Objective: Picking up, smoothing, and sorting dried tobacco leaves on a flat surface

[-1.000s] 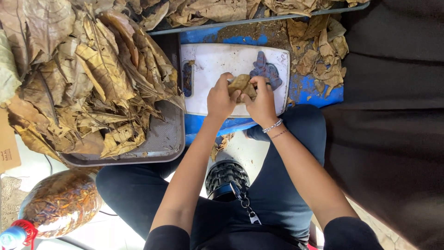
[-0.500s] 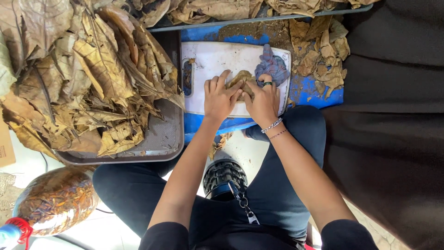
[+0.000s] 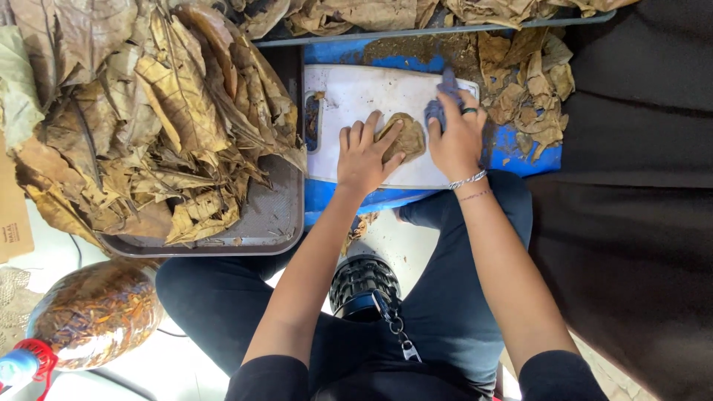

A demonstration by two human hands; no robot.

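Everything I place from the white cutting board (image 3: 356,96), which lies on a blue surface (image 3: 520,152) in front of my knees. Biggest of all is the heap of dry brown leaves (image 3: 141,111) on the grey tray (image 3: 260,223) just left of the board, with more torn leaves (image 3: 527,82) spilled right of it and another tray edge (image 3: 431,31) above it. Below and well left of the board, near my left knee, sits a clear bag of shredded brown filler (image 3: 93,312) with a red cap beside it. A dark cloth (image 3: 631,186) covers the ground to the right of the board. On the board's near half is the small leaf bundle (image 3: 405,137); half a second ago both my hands were cupped together over it, and a second ago I had it raised between them, but now it lies flat on the board and my hands have parted. My left hand (image 3: 364,156) is spread flat, thumb touching the bundle's left side. My right hand (image 3: 457,137) has shifted to the bundle's right, its fingers closed on a small bluish-purple piece (image 3: 440,108) at the board's right edge. To me that reads as the shaping pause: bundle set down, right hand busy with the blue piece.
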